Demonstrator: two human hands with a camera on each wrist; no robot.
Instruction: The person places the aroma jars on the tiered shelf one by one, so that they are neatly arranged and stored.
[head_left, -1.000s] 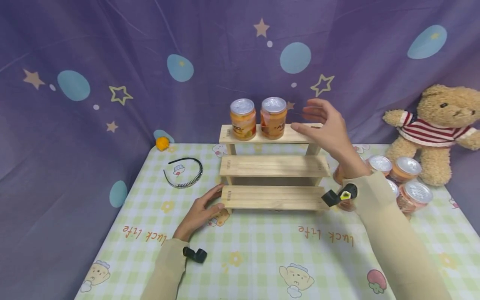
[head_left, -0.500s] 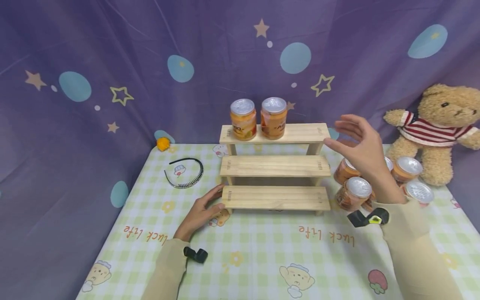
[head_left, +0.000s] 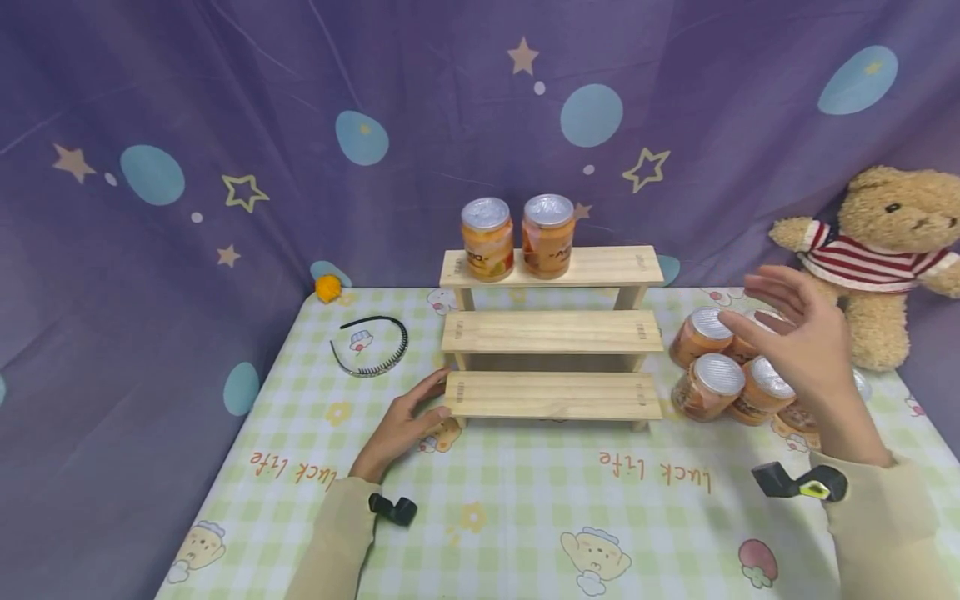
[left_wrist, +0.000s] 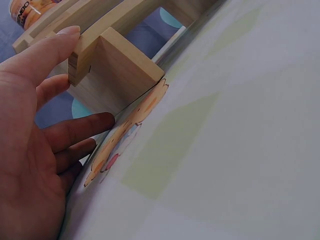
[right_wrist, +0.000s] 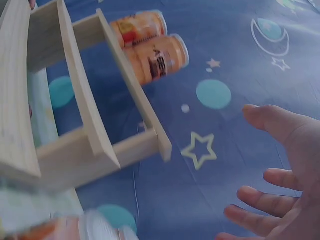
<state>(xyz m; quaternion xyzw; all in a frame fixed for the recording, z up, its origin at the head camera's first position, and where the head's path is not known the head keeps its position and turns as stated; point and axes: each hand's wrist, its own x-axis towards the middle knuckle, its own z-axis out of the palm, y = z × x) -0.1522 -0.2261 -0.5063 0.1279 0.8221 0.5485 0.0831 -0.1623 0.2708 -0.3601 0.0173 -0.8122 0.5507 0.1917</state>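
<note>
Checkered tablecloth [head_left: 517, 500], left hand [head_left: 399, 425] touching shelf [head_left: 552, 333], right hand [head_left: 810, 337] near jars [head_left: 707, 390]

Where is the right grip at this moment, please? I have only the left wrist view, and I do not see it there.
Observer: The right grip is near the group of jars, to the right of the wooden rack.
Operator: Thank you. Does it hold something?
Observer: No. The head and right wrist views show its fingers spread apart, with nothing between them.
Operator: I understand. My view shows only part of one jar, at the top left corner. How many are standing up there, please?
Observer: Two upright jars, side by side on the top step.
</note>
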